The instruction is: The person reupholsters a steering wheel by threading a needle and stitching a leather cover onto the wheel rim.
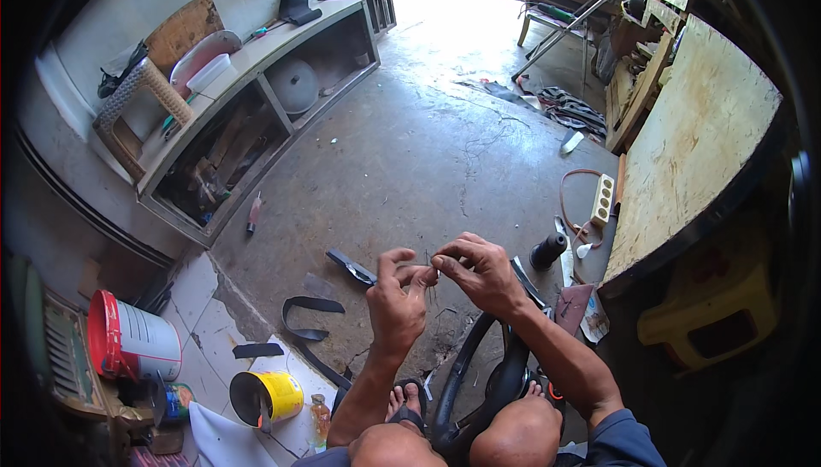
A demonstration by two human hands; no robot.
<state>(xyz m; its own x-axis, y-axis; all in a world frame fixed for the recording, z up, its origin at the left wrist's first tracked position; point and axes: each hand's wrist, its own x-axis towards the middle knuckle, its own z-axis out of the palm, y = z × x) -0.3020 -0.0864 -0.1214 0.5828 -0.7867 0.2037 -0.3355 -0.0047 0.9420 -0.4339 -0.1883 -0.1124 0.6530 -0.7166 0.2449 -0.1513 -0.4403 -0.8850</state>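
Note:
My left hand and my right hand are raised together in front of me, fingertips pinched around a thin needle and dark thread. Which hand grips which is too small to tell clearly. Below them a black steering wheel rests between my knees, by my sandalled foot.
Black leather strips and a cutting tool lie on the concrete floor. A yellow can and a red-and-white bucket stand at lower left. A black thread spool and a power strip sit beside a wooden board. A low shelf is at left.

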